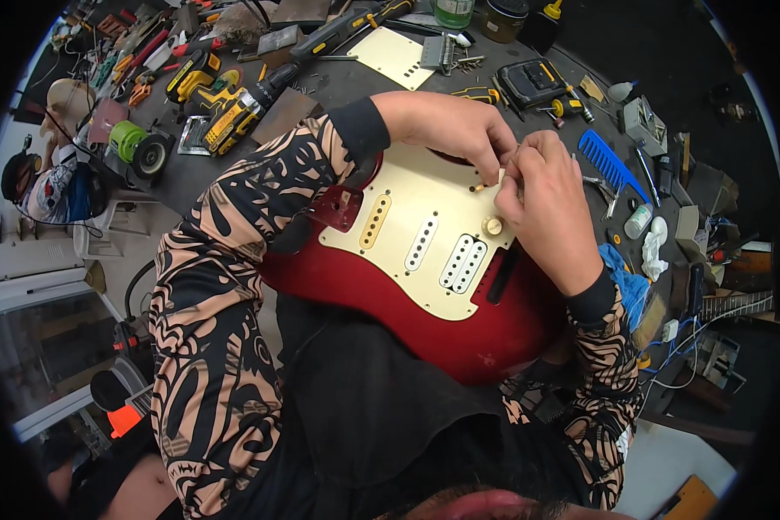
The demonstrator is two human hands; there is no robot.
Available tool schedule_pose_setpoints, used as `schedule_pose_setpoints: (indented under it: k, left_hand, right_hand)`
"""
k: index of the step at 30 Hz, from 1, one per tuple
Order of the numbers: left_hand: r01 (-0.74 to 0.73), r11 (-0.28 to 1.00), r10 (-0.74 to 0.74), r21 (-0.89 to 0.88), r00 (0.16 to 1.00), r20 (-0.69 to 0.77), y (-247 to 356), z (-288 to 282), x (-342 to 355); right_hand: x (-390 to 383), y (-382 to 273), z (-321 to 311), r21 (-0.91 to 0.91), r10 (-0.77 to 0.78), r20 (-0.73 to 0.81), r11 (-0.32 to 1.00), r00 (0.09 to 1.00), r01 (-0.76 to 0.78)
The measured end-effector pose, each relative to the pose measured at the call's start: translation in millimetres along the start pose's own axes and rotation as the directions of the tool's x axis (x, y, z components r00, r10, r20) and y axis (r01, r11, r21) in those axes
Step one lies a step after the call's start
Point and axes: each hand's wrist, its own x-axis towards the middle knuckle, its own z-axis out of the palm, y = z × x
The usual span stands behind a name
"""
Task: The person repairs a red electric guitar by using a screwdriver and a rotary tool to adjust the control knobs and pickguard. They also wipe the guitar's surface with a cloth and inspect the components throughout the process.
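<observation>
A red electric guitar body [321, 276] rests against my lap, tilted at the bench edge. Its cream pickguard [399, 186] carries a yellowish single-coil pickup [375, 222], a white single-coil pickup [422, 243] and a white humbucker [464, 263]. A gold-topped knob [491, 226] sits near my right hand. Beside it a bare control shaft [477, 188] pokes up. My left hand [459, 130] reaches over the far edge, fingers pinched together above the controls. My right hand [553, 195] meets it there, fingers also curled closed. A small pale bit shows between them; I cannot make out what it is.
Yellow power drills [234, 117], a green grinder [137, 147] and many hand tools crowd the bench's left. A spare cream plate [392, 57] and a metal bridge [439, 54] lie beyond the guitar. At right are a blue comb [611, 165], a small bottle [639, 221] and cables.
</observation>
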Motion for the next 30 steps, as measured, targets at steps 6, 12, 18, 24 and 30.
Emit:
schedule_pose_setpoints:
  k: [6,12,18,24,30]
  left_hand:
    - [-0.028,0.998,0.027,-0.052,0.999,-0.019,0.9,1.5,-1.3]
    - [-0.036,0.998,0.034,-0.045,0.999,-0.033,-2.1,0.5,-1.7]
    - [-0.003,0.998,-0.001,-0.056,0.998,-0.057,1.5,-0.3,-3.2]
    - [-0.005,0.999,0.004,-0.034,0.999,-0.044,0.8,-1.1,-2.3]
    - [-0.030,0.998,0.027,-0.056,0.998,-0.056,-2.6,-0.1,-2.7]
  right_hand:
    - [-0.6,-0.8,-3.2,0.065,0.017,0.008,0.998,1.000,-0.018]
    - [2.9,-4.0,-6.2,0.028,0.051,0.045,0.998,0.998,-0.053]
    - [5.2,-7.2,-0.8,-0.066,0.009,-0.018,0.998,1.000,-0.011]
    - [5.3,-6.8,-3.8,-0.017,0.002,-0.004,1.000,1.000,-0.002]
    - [5.3,-3.3,-2.6,0.030,-0.051,-0.016,0.998,0.999,0.052]
